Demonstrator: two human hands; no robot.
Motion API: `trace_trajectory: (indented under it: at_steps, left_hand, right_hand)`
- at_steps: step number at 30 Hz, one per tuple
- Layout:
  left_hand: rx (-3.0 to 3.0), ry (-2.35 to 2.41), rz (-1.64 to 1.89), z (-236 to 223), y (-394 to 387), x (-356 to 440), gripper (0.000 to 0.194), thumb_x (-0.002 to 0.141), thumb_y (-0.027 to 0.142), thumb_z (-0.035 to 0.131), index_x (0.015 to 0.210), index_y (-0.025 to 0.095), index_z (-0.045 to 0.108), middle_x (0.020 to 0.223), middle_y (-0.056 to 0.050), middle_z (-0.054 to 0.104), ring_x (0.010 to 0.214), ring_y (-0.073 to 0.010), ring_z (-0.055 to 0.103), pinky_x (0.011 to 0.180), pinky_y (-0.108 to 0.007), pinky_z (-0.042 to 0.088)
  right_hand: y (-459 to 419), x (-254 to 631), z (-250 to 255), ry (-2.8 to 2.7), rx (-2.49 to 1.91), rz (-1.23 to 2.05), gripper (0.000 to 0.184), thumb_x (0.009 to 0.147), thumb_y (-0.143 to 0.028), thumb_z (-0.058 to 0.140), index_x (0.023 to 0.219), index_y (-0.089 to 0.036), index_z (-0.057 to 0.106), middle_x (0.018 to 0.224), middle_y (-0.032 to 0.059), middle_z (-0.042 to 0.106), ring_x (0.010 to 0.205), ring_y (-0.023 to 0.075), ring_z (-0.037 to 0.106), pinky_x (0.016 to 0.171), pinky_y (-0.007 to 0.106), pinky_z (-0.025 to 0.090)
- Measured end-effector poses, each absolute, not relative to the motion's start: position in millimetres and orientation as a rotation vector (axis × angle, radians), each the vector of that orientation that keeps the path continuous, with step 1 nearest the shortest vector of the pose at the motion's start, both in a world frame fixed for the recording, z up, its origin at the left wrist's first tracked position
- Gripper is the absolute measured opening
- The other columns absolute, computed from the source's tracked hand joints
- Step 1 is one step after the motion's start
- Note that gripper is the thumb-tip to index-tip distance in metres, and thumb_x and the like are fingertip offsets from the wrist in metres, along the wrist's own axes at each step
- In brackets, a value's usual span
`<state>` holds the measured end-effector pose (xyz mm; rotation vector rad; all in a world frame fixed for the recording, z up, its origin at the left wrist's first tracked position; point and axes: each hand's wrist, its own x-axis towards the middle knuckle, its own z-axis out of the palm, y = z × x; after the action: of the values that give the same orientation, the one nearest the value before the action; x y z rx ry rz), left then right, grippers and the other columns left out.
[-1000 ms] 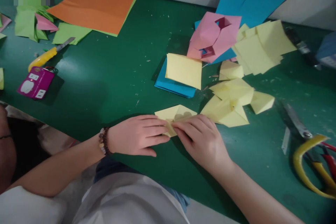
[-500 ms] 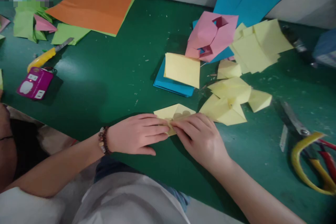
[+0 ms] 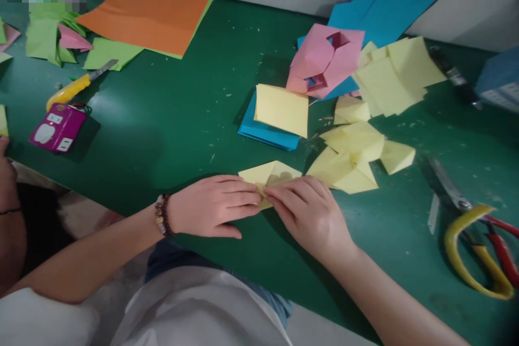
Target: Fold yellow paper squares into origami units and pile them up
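Observation:
Flat on the green table in front of me lies a folded piece of yellow paper (image 3: 270,172), its lower part covered by my fingers. My left hand (image 3: 214,205) rests palm down with fingers stretched out, the fingertips on the paper's left side. With thumb and fingertips drawn together, my right hand (image 3: 310,213) pinches the paper near its middle. Folded yellow paper pieces (image 3: 348,159) lie just beyond my right knuckles. Behind the paper is a yellow sheet stack (image 3: 281,110) on top of blue folded paper (image 3: 265,135).
Scissors with yellow handles (image 3: 466,248) and a red-handled tool (image 3: 503,254) lie at right. Further back are a pink folded paper shape (image 3: 324,59) and blue sheets (image 3: 385,11). At left are a yellow cutter (image 3: 71,92), a purple box (image 3: 59,127) and an orange sheet (image 3: 150,16).
The view has shifted slightly. Both hands stay at the yellow paper in nearly the same position, with no clear change in the fold.

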<state>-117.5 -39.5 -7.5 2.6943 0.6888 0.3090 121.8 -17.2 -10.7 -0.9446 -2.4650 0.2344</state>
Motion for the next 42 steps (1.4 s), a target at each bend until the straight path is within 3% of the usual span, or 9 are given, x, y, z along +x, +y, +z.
trace_trajectory:
  at_steps: [5, 9, 13, 16, 20, 24, 29, 36, 42]
  left_hand:
    - [2.681, 0.693, 0.310, -9, -40, -117, 0.047, 0.096, 0.046, 0.047, 0.128, 0.014, 0.056, 0.138, -0.009, 0.056, 0.132, -0.0234, 0.045, 0.112, -0.039, 0.035]
    - [2.663, 0.676, 0.321, -9, -40, -117, 0.046, 0.095, 0.045, 0.048, 0.127, 0.014, 0.057, 0.138, -0.010, 0.055, 0.131, -0.0235, 0.045, 0.111, -0.039, 0.036]
    - [2.649, 0.675, 0.348, -8, -39, -116, 0.046, 0.096, 0.045, 0.047, 0.125, 0.012, 0.057, 0.137, -0.010, 0.056, 0.131, -0.0244, 0.045, 0.110, -0.039, 0.036]
    - [2.638, 0.675, 0.337, -7, -38, -117, 0.046, 0.096, 0.045, 0.047, 0.126, 0.012, 0.057, 0.137, -0.011, 0.056, 0.131, -0.0244, 0.045, 0.110, -0.040, 0.036]
    - [2.638, 0.683, 0.319, -8, -39, -117, 0.046, 0.095, 0.044, 0.048, 0.128, 0.013, 0.056, 0.138, -0.011, 0.055, 0.132, -0.0251, 0.045, 0.111, -0.041, 0.036]
    - [2.655, 0.695, 0.330, -9, -41, -118, 0.044, 0.094, 0.044, 0.050, 0.125, 0.014, 0.058, 0.136, -0.011, 0.057, 0.131, -0.0258, 0.046, 0.110, -0.042, 0.038]
    - [2.655, 0.697, 0.340, -9, -42, -118, 0.044, 0.094, 0.044, 0.050, 0.125, 0.013, 0.059, 0.136, -0.011, 0.057, 0.131, -0.0256, 0.047, 0.110, -0.042, 0.038]
    - [2.619, 0.703, 0.325, -7, -41, -118, 0.053, 0.094, 0.043, 0.050, 0.137, 0.012, 0.046, 0.138, -0.014, 0.054, 0.132, -0.0254, 0.045, 0.111, -0.043, 0.035]
    - [2.586, 0.739, 0.331, -9, -42, -118, 0.061, 0.093, 0.045, 0.053, 0.142, 0.010, 0.038, 0.138, -0.015, 0.053, 0.133, -0.0259, 0.044, 0.112, -0.041, 0.032]
  right_hand:
    - [-39, 128, 17, -2.381, -0.995, 0.331, 0.015, 0.086, -0.012, 0.060, 0.100, -0.017, 0.060, 0.099, 0.0082, 0.072, 0.084, 0.0171, 0.066, 0.077, 0.031, 0.053]
    - [-75, 123, 25, -2.296, -1.226, 0.844, 0.012, 0.093, -0.023, 0.049, 0.103, -0.019, 0.052, 0.105, 0.0088, 0.070, 0.042, 0.0038, 0.049, 0.042, 0.019, 0.046]
    - [-95, 115, 17, -2.219, -1.321, 0.988, 0.019, 0.093, -0.022, 0.045, 0.112, -0.018, 0.047, 0.076, 0.0011, 0.069, 0.037, 0.0051, 0.047, 0.037, 0.017, 0.041]
    - [-96, 115, 11, -2.245, -1.376, 0.985, 0.027, 0.094, -0.023, 0.043, 0.120, -0.017, 0.045, 0.069, -0.0009, 0.067, 0.036, 0.0065, 0.047, 0.036, 0.018, 0.039]
    - [-90, 122, 8, -2.171, -1.507, 0.947, 0.014, 0.093, -0.028, 0.044, 0.105, -0.021, 0.046, 0.064, -0.0021, 0.067, 0.034, 0.0078, 0.046, 0.034, 0.018, 0.037]
    - [-82, 133, 11, -2.013, -1.675, 0.976, 0.014, 0.092, -0.036, 0.047, 0.096, -0.023, 0.043, 0.099, 0.0097, 0.075, 0.038, 0.0081, 0.051, 0.038, 0.020, 0.045]
    - [-77, 143, 14, -1.972, -1.757, 0.720, 0.014, 0.090, -0.036, 0.051, 0.092, -0.023, 0.046, 0.111, 0.0094, 0.072, 0.034, 0.0041, 0.043, 0.035, 0.018, 0.040]
    - [-59, 129, -1, -2.349, -1.471, -0.009, 0.017, 0.094, -0.030, 0.052, 0.082, -0.019, 0.059, 0.071, 0.0005, 0.064, 0.046, 0.0078, 0.051, 0.040, 0.020, 0.033]
    - [-54, 115, -8, -2.502, -1.410, -0.117, 0.025, 0.095, -0.024, 0.046, 0.073, -0.018, 0.056, 0.062, -0.0010, 0.057, 0.044, 0.0090, 0.046, 0.040, 0.023, 0.026]
